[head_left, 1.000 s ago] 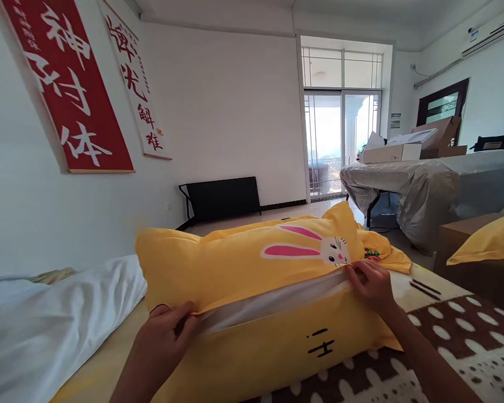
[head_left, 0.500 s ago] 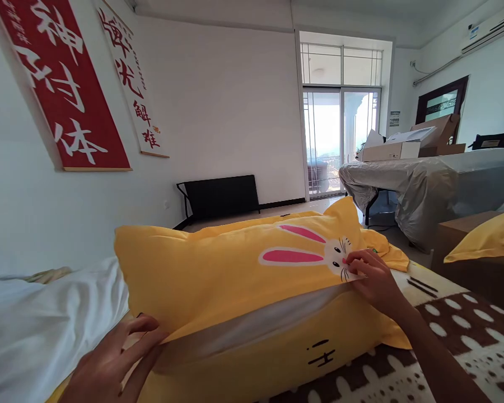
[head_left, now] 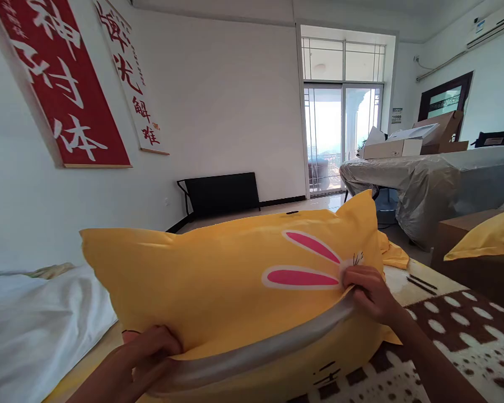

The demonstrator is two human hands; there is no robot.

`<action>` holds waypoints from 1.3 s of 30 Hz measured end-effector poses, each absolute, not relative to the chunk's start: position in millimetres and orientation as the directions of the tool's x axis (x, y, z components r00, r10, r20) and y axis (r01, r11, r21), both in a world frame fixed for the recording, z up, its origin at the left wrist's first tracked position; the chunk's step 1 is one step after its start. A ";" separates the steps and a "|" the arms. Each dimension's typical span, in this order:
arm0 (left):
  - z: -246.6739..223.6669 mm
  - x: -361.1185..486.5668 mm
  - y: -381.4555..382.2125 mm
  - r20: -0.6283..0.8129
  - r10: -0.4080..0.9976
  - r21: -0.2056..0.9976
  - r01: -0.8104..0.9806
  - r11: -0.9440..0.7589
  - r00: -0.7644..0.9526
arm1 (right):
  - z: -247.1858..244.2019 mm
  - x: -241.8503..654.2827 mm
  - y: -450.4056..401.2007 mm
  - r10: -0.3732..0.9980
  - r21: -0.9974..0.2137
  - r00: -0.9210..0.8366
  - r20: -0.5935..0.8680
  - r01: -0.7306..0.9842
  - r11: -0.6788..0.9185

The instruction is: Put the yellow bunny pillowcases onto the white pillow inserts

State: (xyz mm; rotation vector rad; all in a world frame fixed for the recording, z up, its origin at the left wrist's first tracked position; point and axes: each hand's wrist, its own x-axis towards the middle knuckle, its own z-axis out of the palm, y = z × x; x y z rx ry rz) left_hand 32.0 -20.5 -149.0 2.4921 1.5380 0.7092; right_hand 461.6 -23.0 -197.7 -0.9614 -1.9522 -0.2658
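Note:
A yellow pillowcase (head_left: 218,280) with a printed rabbit lies across the middle, its long near side gaping. Inside the gap a pale grey-white pillow (head_left: 252,352) shows. My left hand (head_left: 151,352) pinches the edge of the opening at the lower left. At the right end, beside the rabbit's ears, my right hand (head_left: 372,294) grips the same edge and covers most of the rabbit's face. Fingers of both hands are closed on the cloth.
White fabric (head_left: 67,319) spreads at the left. A brown and white patterned blanket (head_left: 457,330) is under the pillowcase at right. Another yellow pillow (head_left: 487,238) rests on a brown box (head_left: 449,240). Farther back stand a plastic-covered table (head_left: 424,179) and a black folded panel (head_left: 222,195).
Both hands have pulled the upper edge down and toward me. The pillowcase's upper side is stretched flatter and wider, and its left corner has shifted left. The gap looks narrower.

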 end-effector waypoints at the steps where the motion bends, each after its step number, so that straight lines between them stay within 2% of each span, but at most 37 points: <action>1: -150.6 32.6 -19.3 0.365 0.864 0.356 0.805 -0.475 0.348 | -195.4 460.9 -25.6 0.561 -0.178 -0.317 0.765 0.733 0.656; 4: -156.6 32.3 -15.8 0.430 0.844 0.354 0.801 -0.483 0.320 | -191.9 456.6 -30.1 0.659 -0.126 -0.357 0.662 0.814 0.567; 8: -157.2 45.3 -17.8 0.384 0.841 0.196 0.856 -0.479 0.382 | -197.0 451.8 -26.6 0.696 -0.038 -0.358 0.622 0.874 0.484; 10: -156.9 68.1 -24.3 0.482 0.761 0.094 0.838 -0.537 0.433 | -199.6 451.7 -24.2 0.703 -0.026 -0.366 0.610 0.877 0.479; 13: -161.4 118.3 -36.6 0.667 0.538 -0.074 0.764 -0.641 0.516 | -199.5 453.3 -23.9 0.703 -0.017 -0.382 0.600 0.872 0.489; 15: -167.6 150.0 -40.1 0.703 0.429 -0.206 0.739 -0.641 0.568 | -197.6 454.4 -25.5 0.695 0.003 -0.397 0.599 0.869 0.494; 17: -175.7 171.6 -36.2 0.707 0.400 -0.285 0.753 -0.593 0.583 | -195.7 455.1 -27.4 0.686 0.028 -0.418 0.596 0.865 0.502; 20: -190.1 183.7 -19.7 0.740 0.424 -0.268 0.807 -0.526 0.522 | -195.4 454.8 -29.2 0.691 0.052 -0.444 0.570 0.859 0.509; 24: -205.4 182.9 -0.1 0.798 0.408 -0.194 0.830 -0.523 0.444 | -197.4 452.5 -29.4 0.730 0.052 -0.465 0.501 0.858 0.511; 31: -194.0 178.1 -2.2 0.770 0.469 0.023 0.715 -0.699 0.433 | -202.2 457.2 -19.9 0.708 -0.004 -0.469 0.527 0.832 0.555; 34: -190.6 177.0 -3.1 0.795 0.428 0.023 0.683 -0.730 0.430 | -208.5 461.9 -12.7 0.680 -0.023 -0.459 0.573 0.820 0.572; 39: -190.5 176.4 -5.8 0.824 0.348 -0.057 0.677 -0.734 0.447 | -214.9 466.1 -5.9 0.651 -0.024 -0.446 0.615 0.814 0.580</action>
